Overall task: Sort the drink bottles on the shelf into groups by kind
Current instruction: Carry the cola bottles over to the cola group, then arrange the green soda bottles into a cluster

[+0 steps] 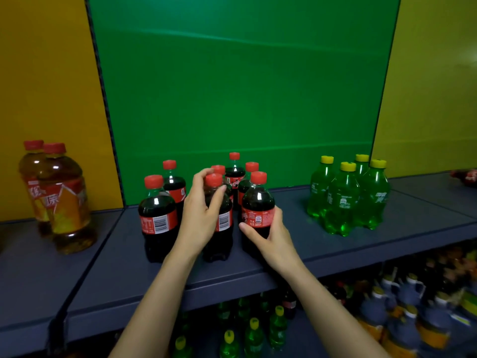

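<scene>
Near the shelf's [335,250] front edge, left hand [200,220] and right hand [268,236] each clasped a cola bottle [219,220] (another [258,202]); bare shelf separated green bottles [346,197].

We see glossy clear-plastic cola bottles with red caps and shiny red film labels [157,215] at the shelf's centre. At three o'clock stand translucent green plastic bottles with matt yellow caps [343,200], wet-looking with highlights. At nine o'clock, smooth amber plastic tea bottles [68,202] gleam. The dark blue shelf board [322,236] looks matt and smooth; the green back panel [240,86] has a dull, faintly ribbed sheen.
</scene>
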`<state>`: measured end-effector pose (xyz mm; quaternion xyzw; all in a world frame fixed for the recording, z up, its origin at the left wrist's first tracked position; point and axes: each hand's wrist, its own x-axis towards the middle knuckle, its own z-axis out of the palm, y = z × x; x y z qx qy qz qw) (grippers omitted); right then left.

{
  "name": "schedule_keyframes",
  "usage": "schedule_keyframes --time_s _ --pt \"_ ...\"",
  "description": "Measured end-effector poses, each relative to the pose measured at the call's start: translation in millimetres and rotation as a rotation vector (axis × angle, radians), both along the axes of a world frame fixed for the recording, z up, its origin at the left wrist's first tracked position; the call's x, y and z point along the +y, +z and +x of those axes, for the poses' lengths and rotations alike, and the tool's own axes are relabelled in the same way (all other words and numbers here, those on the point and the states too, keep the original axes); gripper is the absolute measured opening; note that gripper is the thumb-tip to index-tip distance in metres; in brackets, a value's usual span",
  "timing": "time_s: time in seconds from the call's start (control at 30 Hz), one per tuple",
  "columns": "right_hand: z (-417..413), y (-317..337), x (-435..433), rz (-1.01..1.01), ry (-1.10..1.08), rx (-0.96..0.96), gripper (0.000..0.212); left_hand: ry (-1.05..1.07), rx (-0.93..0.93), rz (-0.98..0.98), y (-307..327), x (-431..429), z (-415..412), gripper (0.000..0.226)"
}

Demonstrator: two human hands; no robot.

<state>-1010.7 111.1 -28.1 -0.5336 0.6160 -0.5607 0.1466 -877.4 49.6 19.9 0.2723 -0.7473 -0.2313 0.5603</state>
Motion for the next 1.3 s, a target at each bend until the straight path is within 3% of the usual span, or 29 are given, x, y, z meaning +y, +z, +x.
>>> schedule_keyframes --time_s 0.13,0.27,0.37,0.47,0.6,0.77,0.9,1.03,1.17,1.3 --pt "-16 6 14 0.034 -0.016 0.064 0.074 0.136 -0.037 -0.038 -2 6 -1 0.048" --pt "-47 20 46 0.017 -0.054 0.113 0.049 0.235 0.051 -0.279 0 32 -5 0.037" --pt "-78 36 75 -0.049 -0.056 0.115 0.021 0.140 0.088 -0.406 7 59 -22 0.018" --pt "-120 57 101 -0.104 -0.049 0.122 0.015 0.015 -0.066 -0.397 11 71 -55 0.011" --pt "-190 85 117 -0.205 -0.031 0.084 0.021 -0.070 -0.141 -0.273 10 61 -112 0.014" --pt "-290 102 91 -0.272 -0.029 -0.049 0.026 0.057 -0.277 -0.122 -3 31 -176 0.017" --pt "-354 81 42 -0.016 0.018 -0.034 0.026 0.103 -0.392 0.070 -11 4 -208 0.028" --pt "-377 57 10 0.336 0.267 0.064 0.043 -0.092 -0.358 0.387 -18 -20 -233 0.039" --pt "-379 48 -11 0.394 0.490 0.109 0.051 -0.332 -0.303 0.560 -21 -28 -251 0.046" --pt "-376 43 -29 0.354 0.534 0.198 0.050 -0.282 -0.269 0.501 -31 -40 -266 0.049"
